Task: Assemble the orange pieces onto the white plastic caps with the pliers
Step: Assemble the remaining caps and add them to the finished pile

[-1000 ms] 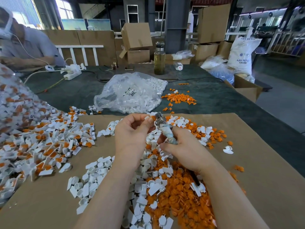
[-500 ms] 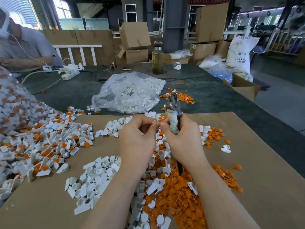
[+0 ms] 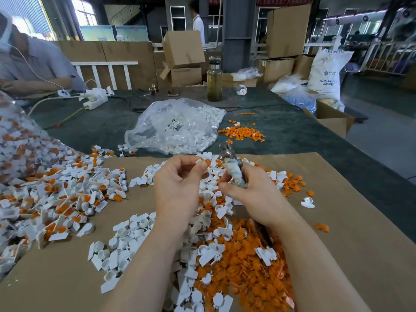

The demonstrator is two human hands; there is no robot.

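Observation:
My left hand (image 3: pixel 180 188) pinches a white plastic cap with an orange piece (image 3: pixel 205 162) at its fingertips, held above the cardboard. Just to its right, my right hand (image 3: pixel 252 194) grips the pliers (image 3: pixel 231 167) by their tape-wrapped handles, jaws pointing up and away, slightly blurred. The jaws are a short way from the pinched cap and do not touch it. Under both wrists lie loose white caps (image 3: pixel 132 242) and a heap of orange pieces (image 3: pixel 245 266).
A cardboard sheet (image 3: pixel 360 255) covers the near table. Caps fitted with orange pieces (image 3: pixel 56 199) are piled at left. Farther back lie a clear bag of white caps (image 3: pixel 175 127), more orange pieces (image 3: pixel 243 132), a glass bottle (image 3: pixel 214 79) and a power strip (image 3: pixel 94 102). A person (image 3: pixel 33 64) sits at far left.
My hands have drawn apart. The left hand lifted the cap with the orange piece up and left, away from the pliers. The right hand with the pliers shifted slightly right.

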